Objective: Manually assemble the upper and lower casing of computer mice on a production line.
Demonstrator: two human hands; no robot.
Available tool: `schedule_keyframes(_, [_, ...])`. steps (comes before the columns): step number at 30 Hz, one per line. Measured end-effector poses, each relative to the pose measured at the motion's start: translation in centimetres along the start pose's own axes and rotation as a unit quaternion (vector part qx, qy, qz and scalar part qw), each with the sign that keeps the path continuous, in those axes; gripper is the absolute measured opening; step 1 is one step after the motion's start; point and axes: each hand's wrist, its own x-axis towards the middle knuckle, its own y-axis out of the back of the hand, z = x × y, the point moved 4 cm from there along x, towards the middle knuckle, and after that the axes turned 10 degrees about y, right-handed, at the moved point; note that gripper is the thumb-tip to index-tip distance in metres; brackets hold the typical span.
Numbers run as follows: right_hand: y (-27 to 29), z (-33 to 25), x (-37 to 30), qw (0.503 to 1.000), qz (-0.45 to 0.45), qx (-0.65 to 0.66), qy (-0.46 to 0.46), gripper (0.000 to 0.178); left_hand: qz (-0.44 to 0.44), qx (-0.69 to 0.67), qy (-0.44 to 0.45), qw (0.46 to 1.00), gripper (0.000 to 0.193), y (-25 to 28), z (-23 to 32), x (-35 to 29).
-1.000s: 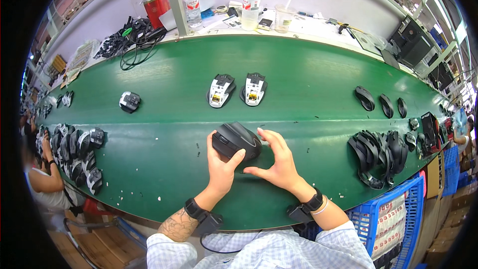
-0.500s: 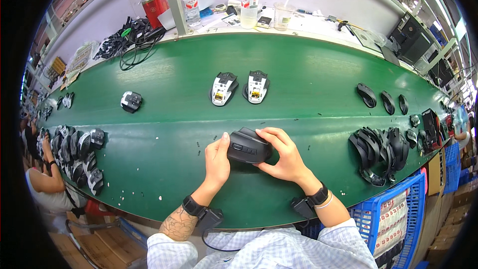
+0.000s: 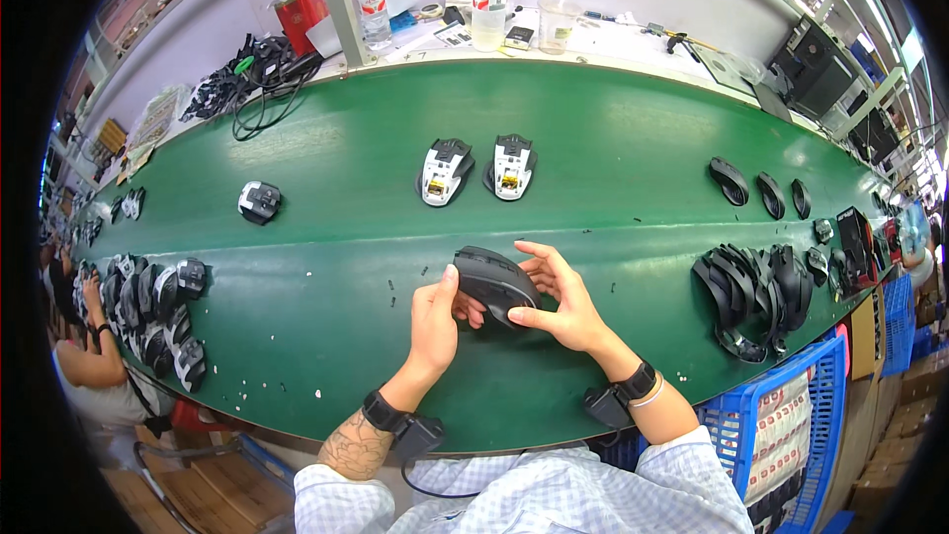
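Note:
Between my two hands, above the near part of the green table (image 3: pixel 346 346), is a black computer mouse (image 3: pixel 491 280), tilted so its side shows. My left hand (image 3: pixel 435 323) grips its left end, thumb on the near face and fingertips showing underneath. At the right end, my right hand (image 3: pixel 563 302) has its thumb against the lower edge; its other fingers reach over the far side, index finger raised. Farther back lie two opened mice, a left one (image 3: pixel 445 173) and a right one (image 3: pixel 511 168), white inside with a yellow part showing.
A half-white mouse (image 3: pixel 260 202) sits alone at the left, above a pile of mice (image 3: pixel 153 307). Black curved shells (image 3: pixel 756 297) are heaped at right, near a blue crate (image 3: pixel 732 425). Bottles (image 3: pixel 488 5) stand on the back shelf. Another person's arm (image 3: pixel 94 311) is at far left.
The mouse has been rolled in my hands, from its buttoned face to a more side-on tilt. My right index finger has lifted, and my left fingertips now show beneath.

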Motion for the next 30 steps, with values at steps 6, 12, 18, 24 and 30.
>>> schedule_keyframes(6, [-0.5, 0.4, -0.2, 0.995, 0.005, 0.087, -0.038, 0.072, -0.006, -0.049, 0.001, 0.999, 0.06, -0.6, 0.1, -0.3])
schedule_keyframes(12, [0.1, 0.9, -0.2, 0.993, 0.055, 0.097, -0.033, 0.069, -0.056, -0.006, -0.022, 0.998, 0.043, -1.9, -0.1, -0.9])
schedule_keyframes(18, [0.2, 0.9, -0.5, 0.997, 0.058, 0.042, -0.017, 0.069, -0.053, -0.003, 0.01, 0.999, 0.031, -3.0, -0.3, -1.3])
schedule_keyframes(24, [0.0, 1.1, -0.8, 0.998, 0.068, 0.013, -0.007, 0.068, -0.028, 0.04, -0.007, 0.999, 0.03, -2.9, -0.6, -1.5])
schedule_keyframes(30, [0.9, 0.9, -0.5, 0.984, 0.15, 0.093, -0.018, 0.066, -0.037, 0.016, -0.029, 0.999, 0.029, -3.2, -0.6, -1.4])
